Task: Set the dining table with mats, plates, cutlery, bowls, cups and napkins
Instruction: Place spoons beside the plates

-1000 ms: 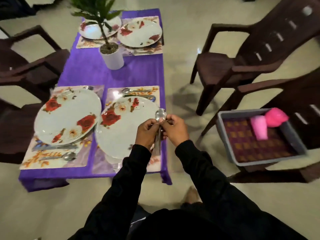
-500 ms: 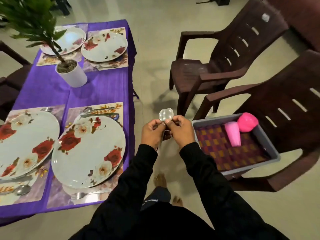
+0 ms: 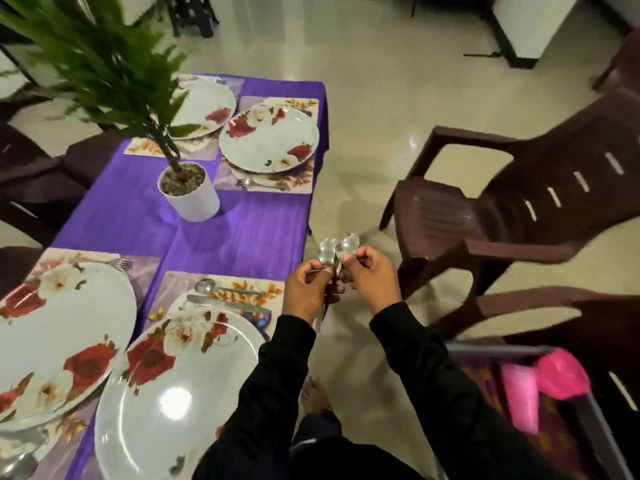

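beside the table's (image 3: 242,233) right edge, the left hand (image 3: 308,292) and right hand (image 3: 369,280) each pinch a spoon (image 3: 327,251) neck; light, rigid, likely slippery steel, best held at the handle.

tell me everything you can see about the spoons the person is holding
Two shiny, metal-looking spoons are held upright off the table's right edge, over the floor, bowls up and side by side, close or just touching. The left hand grips the left one, the right hand pinches the right one just below its bowl. The handles run down between the hands and are mostly hidden. Motion blur hides finer detail.
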